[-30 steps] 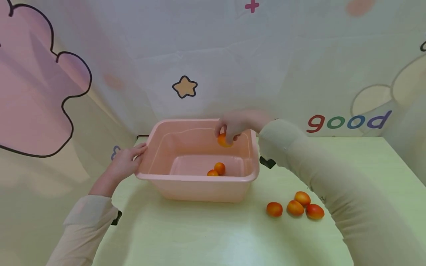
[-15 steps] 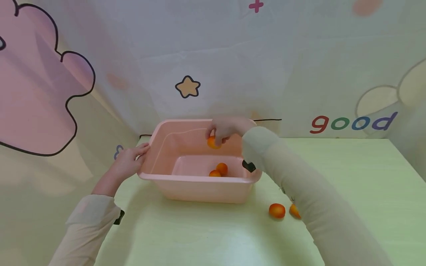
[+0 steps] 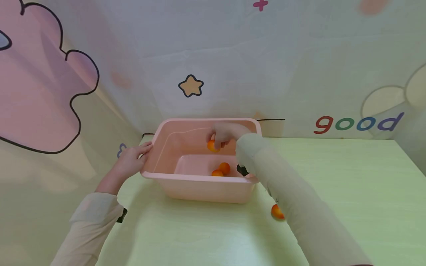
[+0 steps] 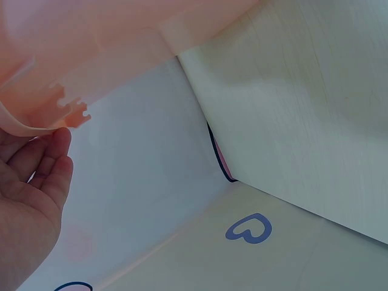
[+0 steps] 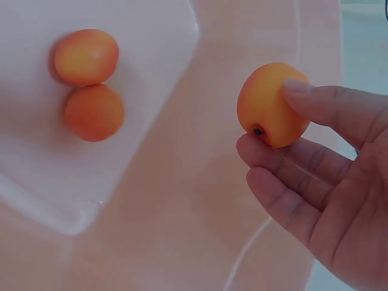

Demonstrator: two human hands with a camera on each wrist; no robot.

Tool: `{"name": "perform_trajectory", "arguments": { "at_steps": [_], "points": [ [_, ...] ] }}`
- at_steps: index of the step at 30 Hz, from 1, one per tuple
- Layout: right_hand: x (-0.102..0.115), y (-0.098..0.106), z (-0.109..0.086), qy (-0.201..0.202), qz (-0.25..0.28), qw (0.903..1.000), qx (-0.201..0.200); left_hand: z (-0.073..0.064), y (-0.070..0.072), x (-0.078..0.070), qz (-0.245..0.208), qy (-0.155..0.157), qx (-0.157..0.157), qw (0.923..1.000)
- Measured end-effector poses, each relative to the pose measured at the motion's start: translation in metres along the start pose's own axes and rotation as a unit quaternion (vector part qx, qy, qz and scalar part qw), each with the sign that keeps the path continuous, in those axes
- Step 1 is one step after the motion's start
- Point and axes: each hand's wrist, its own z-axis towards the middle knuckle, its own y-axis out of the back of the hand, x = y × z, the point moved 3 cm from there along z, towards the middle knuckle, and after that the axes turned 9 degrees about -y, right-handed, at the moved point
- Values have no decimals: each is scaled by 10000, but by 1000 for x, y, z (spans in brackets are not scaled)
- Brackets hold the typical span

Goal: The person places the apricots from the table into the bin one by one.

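A pink plastic tub [image 3: 206, 188] stands on the light table. At its left rim my left hand [image 3: 131, 160] holds on, the fingertips meeting the rim's edge in the left wrist view. My right hand [image 3: 224, 133] is over the tub's inside, near the back wall. Between thumb and fingers it pinches an orange-yellow apricot [image 5: 273, 104] with a dark stem spot. Below, two more apricots touch each other on the tub floor: one rounder and more orange [image 5: 94, 113], the other yellower [image 5: 86, 57].
Another apricot [image 3: 277, 211] lies on the table [image 3: 199, 232] to the right of the tub, partly behind the right sleeve [image 3: 296, 195]. A printed cloth backdrop [image 3: 233, 74] hangs right behind the tub.
My right hand has moved left and slightly down into the tub with the apricot. Its sleeve now covers several apricots on the table that showed earlier. The left hand keeps its place on the rim.
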Motion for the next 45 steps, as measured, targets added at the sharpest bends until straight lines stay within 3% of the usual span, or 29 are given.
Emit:
{"name": "perform_trajectory", "arguments": {
  "at_steps": [8, 15, 22, 28, 33, 43, 45],
  "points": [
    [-9, -13, 15, 33, 321, 9995, 49, 0, 2, -2, 20, 42, -10, 10000],
    [-5, -19, 13, 129, 146, 9998, 21, 1, 3, -1, 9, 120, -20, 9999],
    [-8, -27, 11, -556, 775, 9952, 205, 0, 5, 0, 64, 139, 1, 9999],
    [-8, -36, 18, -694, 742, 9944, 296, -2, 3, -3, 72, 122, -17, 9999],
    [-9, -40, 23, -731, 703, 9933, 550, -2, 3, -3, 136, 70, -78, 9999],
    [-6, -40, 22, -506, 512, 9969, 324, -2, 2, -4, 106, 82, -53, 9999],
    [-7, -39, 20, -585, 702, 9952, 345, -2, 2, -4, 102, 60, -54, 9999]
  ]
}}
